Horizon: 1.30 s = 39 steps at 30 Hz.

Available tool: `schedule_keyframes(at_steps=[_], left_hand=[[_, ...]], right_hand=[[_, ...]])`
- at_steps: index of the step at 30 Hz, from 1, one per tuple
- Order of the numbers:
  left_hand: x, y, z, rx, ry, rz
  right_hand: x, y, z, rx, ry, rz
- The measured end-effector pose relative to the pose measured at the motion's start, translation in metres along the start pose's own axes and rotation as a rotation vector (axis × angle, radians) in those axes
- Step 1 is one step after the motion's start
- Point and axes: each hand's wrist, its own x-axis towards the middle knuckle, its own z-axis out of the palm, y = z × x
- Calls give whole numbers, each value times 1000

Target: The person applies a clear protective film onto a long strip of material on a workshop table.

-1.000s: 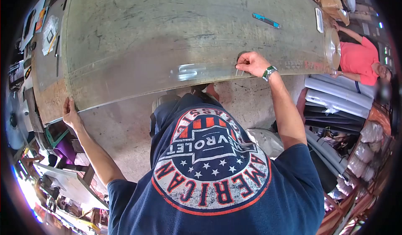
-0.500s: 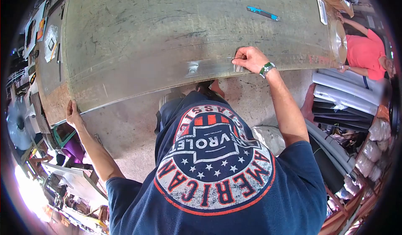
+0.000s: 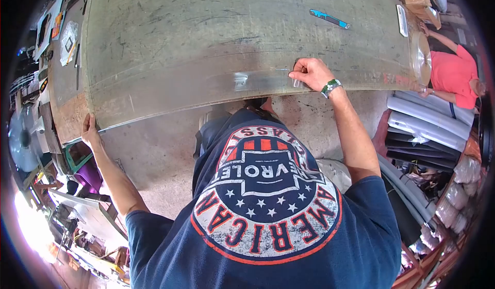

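A clear plastic sheet (image 3: 241,81) lies along the near edge of the worn green-grey table (image 3: 180,31), its outline hard to follow. My right hand (image 3: 311,74), with a beaded bracelet at the wrist, pinches the sheet near the table's front edge. At the table's near left corner, my left hand (image 3: 89,130) has its fingers pressed together on the sheet's edge. Farther back on the tabletop rests a blue and black cutter knife (image 3: 330,19).
At the right end, a person (image 3: 456,78) in a pink top has both hands by a clear roll (image 3: 421,57). Wrapped rolls (image 3: 428,126) are stacked below. A white bar (image 3: 401,21) lies at the right; a plastic bag (image 3: 68,44) is at the left.
The view has shifted slightly, so the table and knife appear a little to the right. Both hands keep nearly the same places on the sheet.
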Motion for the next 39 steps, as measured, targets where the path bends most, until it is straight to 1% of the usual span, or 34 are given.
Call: schedule_keyframes(at_steps=[5,8,15,18,21,27,35,36,39], left_hand=[[2,1,-1,7,-11,-45],[1,3,0,-5,-16,-30],[2,4,1,5,-14,-38],[4,5,0,57,-9,-54],[2,6,1,54,-3,-56],[-2,11,3,48,-11,-57],[9,-4,-2,12,-24,-54],[4,2,0,22,-18,-56],[4,3,0,26,-27,-55]], right_hand=[[1,3,1,22,-1,6],[2,3,1,-23,5,7],[3,4,1,7,11,-1],[3,3,1,25,1,26],[3,4,2,10,13,-4],[6,4,1,10,-1,36],[5,3,0,12,-8,46],[6,3,0,18,-11,42],[7,5,-1,-63,14,36]])
